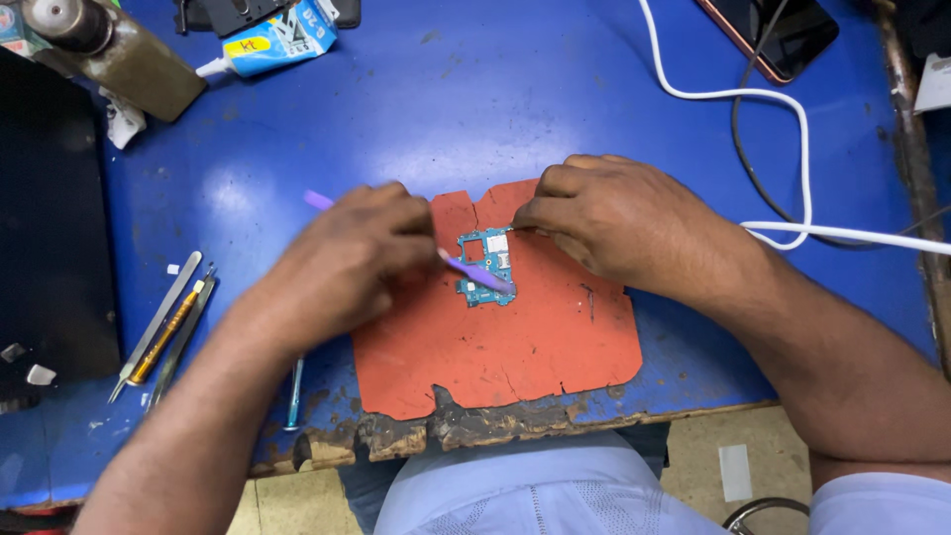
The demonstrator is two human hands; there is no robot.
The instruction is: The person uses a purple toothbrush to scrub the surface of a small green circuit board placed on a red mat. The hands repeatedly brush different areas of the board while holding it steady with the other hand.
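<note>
A small teal circuit board lies on a worn orange mat near the front of the blue table. My left hand grips a thin purple pry tool; its tip rests on the board and its other end sticks out past my knuckles. My right hand is curled with its fingertips pinched at the board's upper right corner, on what looks like a thin dark tool, too small to tell.
Tweezers and a yellow-handled tool lie at the left, a thin blue tool by the chipped front edge. A glue tube and a bottle sit at the far left. A white cable and a phone lie at the right.
</note>
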